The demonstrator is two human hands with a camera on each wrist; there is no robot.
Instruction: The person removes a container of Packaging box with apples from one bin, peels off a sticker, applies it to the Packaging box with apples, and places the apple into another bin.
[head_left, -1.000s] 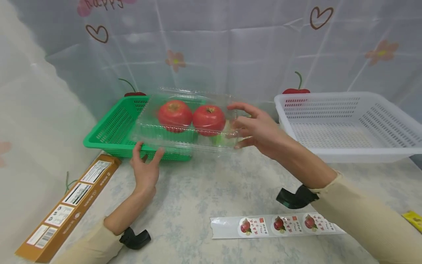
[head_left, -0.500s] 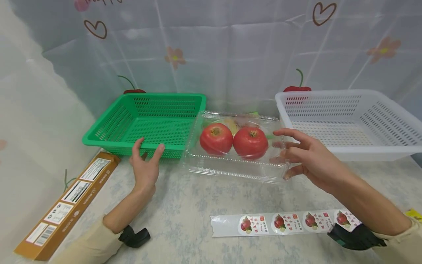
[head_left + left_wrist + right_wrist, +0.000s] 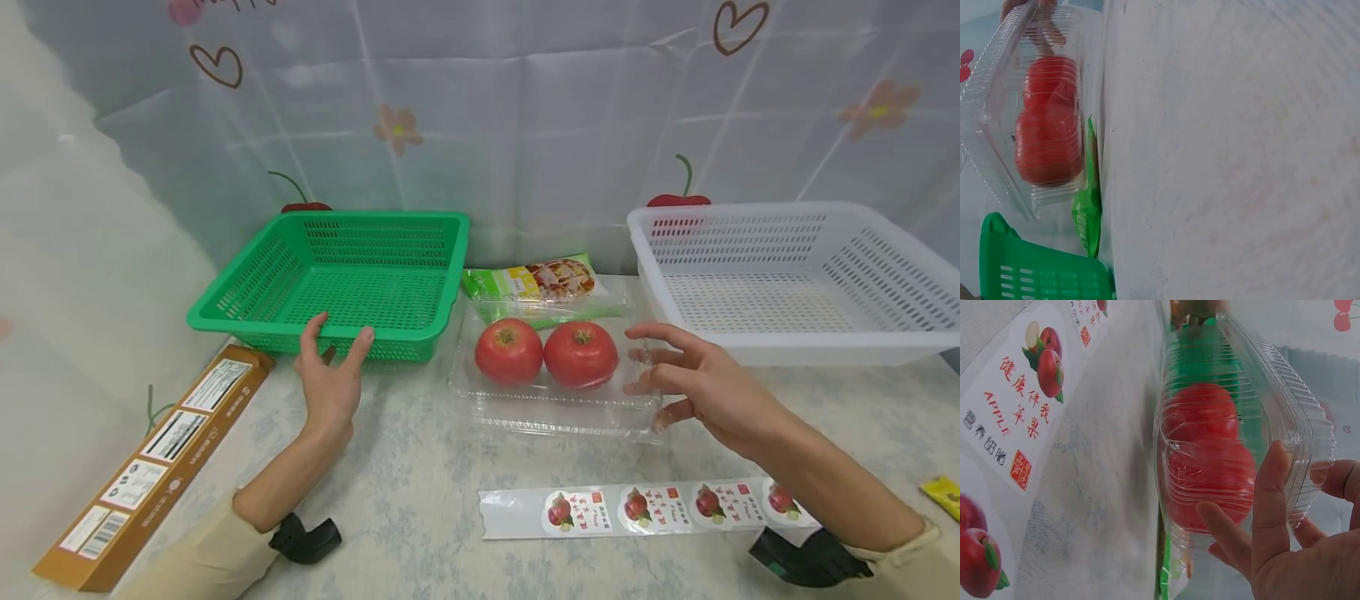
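The right hand (image 3: 701,383) is touching the right end of the clear box (image 3: 551,392) with spread fingers; in the right wrist view the fingertips (image 3: 1275,469) are lying against its lid, not curling around it. The box is resting on the tabletop (image 3: 420,483) between the two baskets, and two tomatoes (image 3: 546,352) are lying inside it side by side. The left hand (image 3: 330,379) is resting open against the front rim of the green basket (image 3: 337,279), fingers relaxed. A snack packet (image 3: 536,279) is lying just behind the box. The white basket (image 3: 795,279) is standing toward the right edge. A sticker strip (image 3: 645,508) is lying near the front edge, and a brown carton (image 3: 150,467) is lying along the left edge.
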